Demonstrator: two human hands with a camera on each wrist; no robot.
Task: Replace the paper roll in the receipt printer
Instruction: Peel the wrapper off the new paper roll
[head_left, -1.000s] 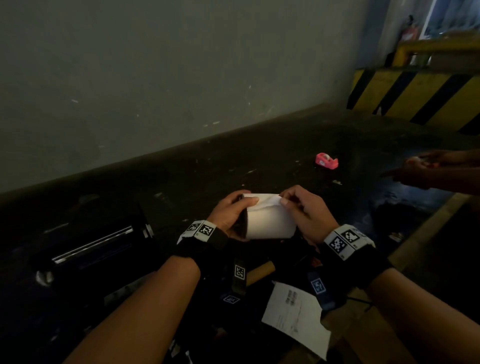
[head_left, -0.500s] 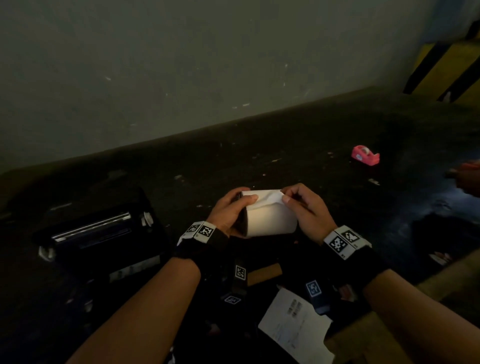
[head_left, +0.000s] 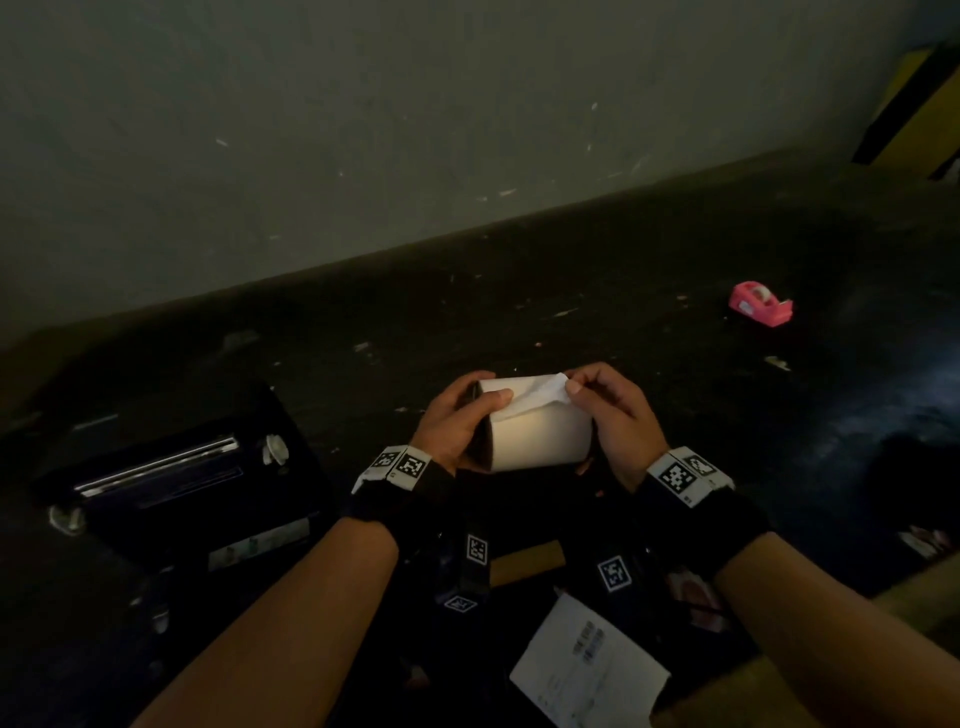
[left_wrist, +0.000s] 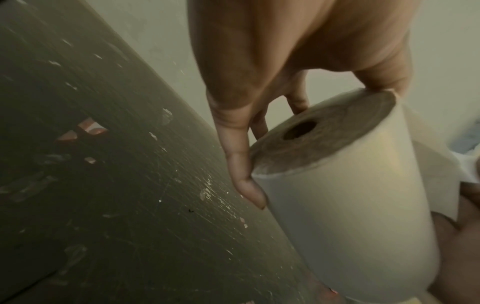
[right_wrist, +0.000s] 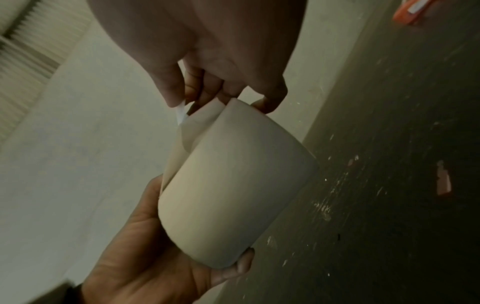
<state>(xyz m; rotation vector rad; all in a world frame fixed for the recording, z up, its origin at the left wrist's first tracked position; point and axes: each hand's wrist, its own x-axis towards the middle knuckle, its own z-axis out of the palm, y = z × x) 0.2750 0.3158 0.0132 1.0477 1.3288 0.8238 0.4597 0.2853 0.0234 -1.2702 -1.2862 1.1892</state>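
Note:
A white paper roll (head_left: 540, 436) (left_wrist: 337, 205) (right_wrist: 233, 185) is held in the air over the dark floor, in front of me. My left hand (head_left: 457, 421) (left_wrist: 259, 102) grips its left end, thumb on top and fingers curled round. My right hand (head_left: 608, 410) (right_wrist: 207, 82) pinches the loose, crumpled paper end (head_left: 540, 397) (right_wrist: 192, 123) at the roll's top right and lifts it off the roll. The black receipt printer (head_left: 171, 478) lies on the floor at lower left, its metal strip facing up.
A pink tape dispenser (head_left: 761, 303) sits on the floor at right. A printed receipt slip (head_left: 589, 670) lies near my lap. A grey wall (head_left: 363, 130) runs behind the floor. A yellow and black barrier (head_left: 924, 114) stands at far right.
My view has swung left and down, so the printer shows more fully and the other person's hand at right has left the frame. My right hand has peeled the paper end up from the roll.

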